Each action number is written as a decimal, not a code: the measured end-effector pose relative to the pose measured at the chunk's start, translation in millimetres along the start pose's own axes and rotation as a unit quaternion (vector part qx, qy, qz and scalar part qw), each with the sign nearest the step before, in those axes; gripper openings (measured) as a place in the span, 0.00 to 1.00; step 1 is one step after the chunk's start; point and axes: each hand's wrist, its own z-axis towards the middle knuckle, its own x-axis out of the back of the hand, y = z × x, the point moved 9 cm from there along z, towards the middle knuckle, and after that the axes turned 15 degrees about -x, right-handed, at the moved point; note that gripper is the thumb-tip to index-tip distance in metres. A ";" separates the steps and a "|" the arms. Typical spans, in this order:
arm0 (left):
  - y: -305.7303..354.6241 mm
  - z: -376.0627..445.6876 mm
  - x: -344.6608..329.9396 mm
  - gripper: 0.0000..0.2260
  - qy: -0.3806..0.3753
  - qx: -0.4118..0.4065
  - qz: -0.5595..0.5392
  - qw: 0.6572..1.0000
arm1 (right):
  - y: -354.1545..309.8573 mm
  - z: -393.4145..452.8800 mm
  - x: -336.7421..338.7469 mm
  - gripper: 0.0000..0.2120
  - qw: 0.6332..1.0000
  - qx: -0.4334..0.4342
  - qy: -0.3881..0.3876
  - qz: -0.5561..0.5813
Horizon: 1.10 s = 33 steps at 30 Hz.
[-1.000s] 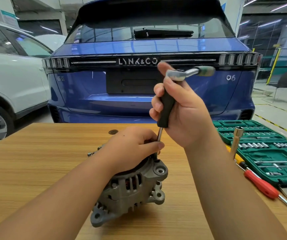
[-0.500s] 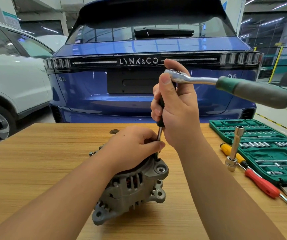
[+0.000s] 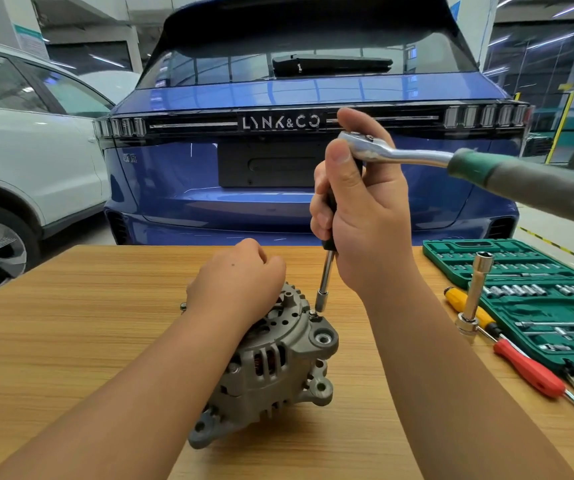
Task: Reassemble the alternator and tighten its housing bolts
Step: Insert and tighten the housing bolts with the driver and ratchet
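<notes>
The grey alternator lies on the wooden table. My left hand rests on its top with the fingers curled over the housing. My right hand grips the black handle of an extension bar that stands upright, thumb against the chrome ratchet head. The ratchet's green and grey handle sticks out to the right. At the bar's lower end, the socket sits on a housing bolt at the alternator's right ear.
At the table's right stands an open green socket case. A red screwdriver, a yellow one and a chrome socket wrench lie against it. A blue car and a white car stand beyond the table.
The ratchet handle has swung round to the right and nearer to me. My left hand has drawn back from the extension shaft, so the socket and bolt now show.
</notes>
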 end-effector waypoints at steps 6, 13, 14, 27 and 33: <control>-4.5 3.9 0.2 0.09 -0.002 -0.002 0.023 1.000 | -5.2 -0.2 2.6 0.15 1.000 0.014 0.013 -0.015; -3.8 3.1 4.4 0.03 0.019 -0.020 -0.030 0.999 | 0.4 3.1 4.1 0.10 0.999 -0.017 0.019 -0.034; -2.1 3.1 4.7 0.03 0.017 -0.028 -0.030 0.999 | 1.0 3.8 4.3 0.10 0.999 -0.024 0.019 -0.028; 36.1 -1.3 -9.5 0.07 -0.151 -0.229 -0.109 0.955 | 14.3 10.5 24.2 0.15 0.989 -0.132 0.039 -0.048; 33.0 0.7 -10.9 0.15 -0.149 -0.222 0.102 0.958 | 13.2 10.3 25.1 0.16 0.988 -0.147 0.043 -0.029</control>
